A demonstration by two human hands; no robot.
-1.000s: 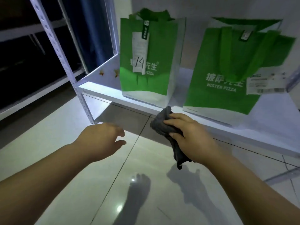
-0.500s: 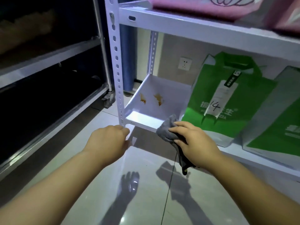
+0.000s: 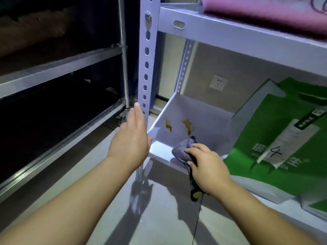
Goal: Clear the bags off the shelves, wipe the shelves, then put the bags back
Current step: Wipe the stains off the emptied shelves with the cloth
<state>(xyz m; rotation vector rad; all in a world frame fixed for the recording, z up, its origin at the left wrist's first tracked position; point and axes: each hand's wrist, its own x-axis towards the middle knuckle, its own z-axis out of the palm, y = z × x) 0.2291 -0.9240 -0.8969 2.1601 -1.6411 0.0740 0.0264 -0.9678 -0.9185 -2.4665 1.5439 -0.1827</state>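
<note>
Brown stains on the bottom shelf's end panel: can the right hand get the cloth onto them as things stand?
Probably yes. The right hand holds the grey cloth on the shelf just below the brown stains, with nothing between. The green bag stands off to the right, clear of that path.

Left hand (image 3: 130, 138) rose from a loose curl over the floor and opened flat, fingers extended beside the perforated upright (image 3: 146, 68). Right hand (image 3: 207, 167) carried the grey cloth (image 3: 183, 149) forward from the shelf's front edge onto the lower shelf (image 3: 159, 149), just below the brown stains (image 3: 187, 125).
</note>
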